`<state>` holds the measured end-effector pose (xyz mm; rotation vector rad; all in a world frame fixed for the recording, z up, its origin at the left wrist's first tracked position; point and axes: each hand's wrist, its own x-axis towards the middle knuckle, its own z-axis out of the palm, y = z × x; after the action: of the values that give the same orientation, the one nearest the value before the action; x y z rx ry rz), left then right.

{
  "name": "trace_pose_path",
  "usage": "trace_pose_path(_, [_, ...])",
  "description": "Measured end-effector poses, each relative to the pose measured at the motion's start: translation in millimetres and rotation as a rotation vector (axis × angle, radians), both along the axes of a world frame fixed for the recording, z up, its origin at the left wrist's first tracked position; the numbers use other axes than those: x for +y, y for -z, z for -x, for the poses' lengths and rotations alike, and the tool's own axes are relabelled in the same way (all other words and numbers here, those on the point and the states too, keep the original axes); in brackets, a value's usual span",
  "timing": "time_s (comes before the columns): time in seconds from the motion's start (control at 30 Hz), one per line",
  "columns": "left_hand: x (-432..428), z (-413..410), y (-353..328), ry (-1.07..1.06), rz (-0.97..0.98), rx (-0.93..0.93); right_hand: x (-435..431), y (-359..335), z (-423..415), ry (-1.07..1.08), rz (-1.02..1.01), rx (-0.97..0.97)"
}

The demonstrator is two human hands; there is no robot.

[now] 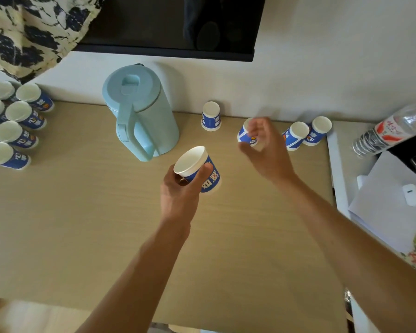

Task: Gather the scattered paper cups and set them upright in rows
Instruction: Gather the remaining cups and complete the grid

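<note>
My left hand (180, 188) grips a blue-and-white paper cup (198, 168) above the middle of the wooden table (82, 224), mouth facing up and tilted. My right hand (265, 150) hovers with fingers spread around another cup (246, 135) farther back; whether it touches the cup is unclear. A single cup (211, 116) stands by the wall. Two more cups (296, 135) (318, 131) stand together at the back right. Several cups (15, 123) stand upright in rows at the far left.
A pale blue kettle (142, 111) stands at the back between the rows and the loose cups. A dark screen (173, 25) hangs above. A plastic water bottle (392, 131) and white paper (389, 200) lie on a white surface to the right.
</note>
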<state>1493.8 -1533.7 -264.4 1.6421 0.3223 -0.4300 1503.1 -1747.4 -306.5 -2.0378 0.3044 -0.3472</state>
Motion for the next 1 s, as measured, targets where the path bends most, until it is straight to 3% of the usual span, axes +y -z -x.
trace_pose_path(0.1, [1.6, -1.5, -2.3, -0.010, -0.010, -0.014, -24.5, 12.7, -51.1, 0.050, 0.343, 0.190])
trace_pose_path(0.23, [6.2, -1.0, -4.3, -0.033, -0.021, -0.034, -35.9, 31.8, -93.4, -0.085, 0.891, 0.499])
trace_pose_path(0.4, [21.4, 0.5, -3.3, -0.055, -0.039, -0.062, -35.9, 50.7, -110.0, -0.098, 0.978, 0.750])
trace_pose_path(0.5, [35.2, 1.1, -2.4, -0.082, -0.062, -0.071, -33.0, 57.6, -109.2, -0.115, 0.971, 0.727])
trace_pose_path(0.6, [47.7, 0.7, -1.5, -0.097, -0.059, -0.078, -37.6, 58.2, -102.3, -0.029, 0.719, 0.713])
trace_pose_path(0.7, [61.1, 2.1, -2.8, -0.105, -0.070, -0.092, -31.8, 48.8, -86.4, 0.122, 0.286, 0.712])
trace_pose_path(0.83, [76.5, 7.1, -7.8, -0.101, -0.083, -0.104, 1.7, 34.8, -47.6, 0.134, -0.216, 0.654])
trace_pose_path(1.0, [106.0, 19.4, -18.0, -0.102, -0.068, -0.127, 64.3, 11.3, 0.5, 0.037, -0.536, 0.588])
